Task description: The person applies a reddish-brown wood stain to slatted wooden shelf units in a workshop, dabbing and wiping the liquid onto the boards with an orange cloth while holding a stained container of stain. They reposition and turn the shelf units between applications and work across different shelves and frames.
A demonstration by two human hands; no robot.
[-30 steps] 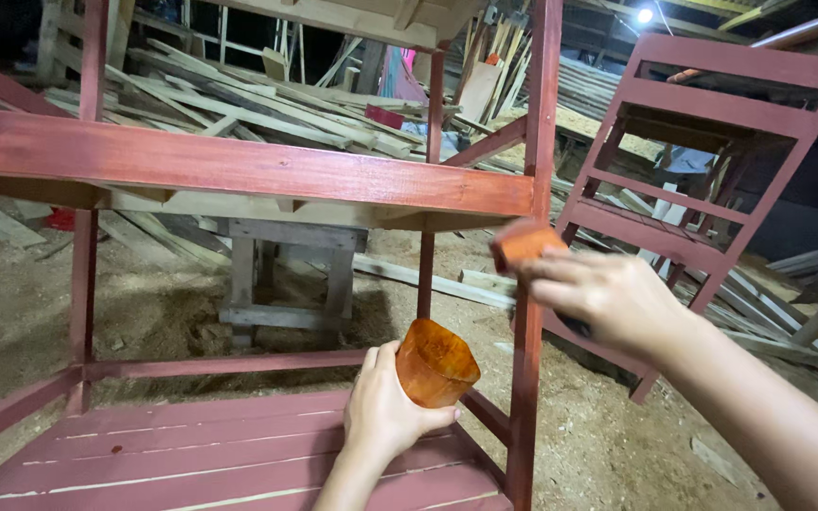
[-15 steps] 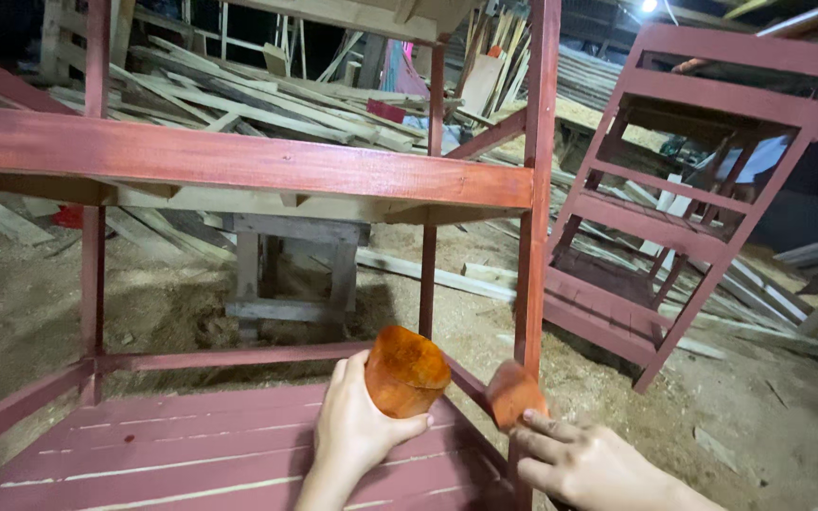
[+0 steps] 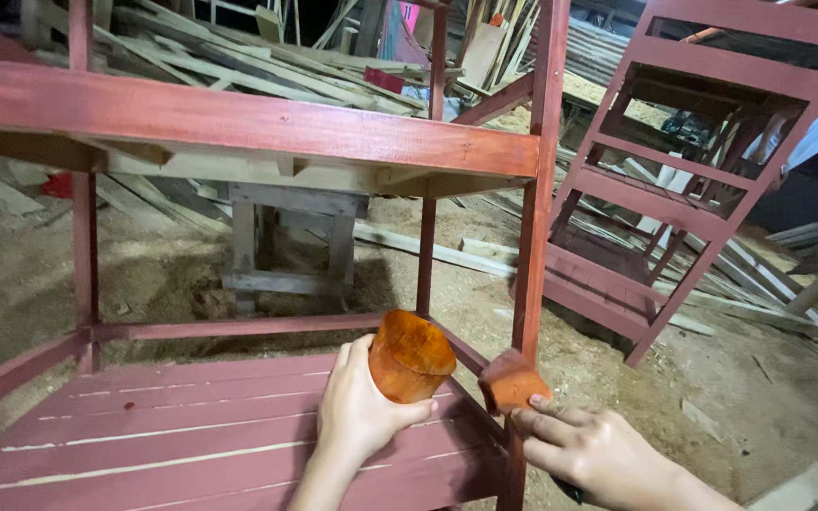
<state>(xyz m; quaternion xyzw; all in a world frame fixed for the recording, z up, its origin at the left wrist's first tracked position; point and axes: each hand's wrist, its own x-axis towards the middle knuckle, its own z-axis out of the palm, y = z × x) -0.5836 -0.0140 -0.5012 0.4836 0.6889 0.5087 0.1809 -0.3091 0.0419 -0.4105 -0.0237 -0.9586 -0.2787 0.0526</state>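
The left hand wraps one orange cup, fingers curled round its wall and thumb across the front, mouth tipped toward the frame's corner. Just right of those fingers, the right hand pinches one paint-soaked sponge between thumb and fingertips, its face pressed to the lower part of the red corner post. To do this well, I judge the sponge should run along the grain in long even passes, with the cup held level enough not to spill on the slatted shelf beneath the knuckles. Something dark shows under the right palm; I cannot tell what it is. Counted: one cup, one sponge, two red-stained frames, the near one and a second rack leaning well beyond the right fingers, plus one bare wooden stool behind the near frame.
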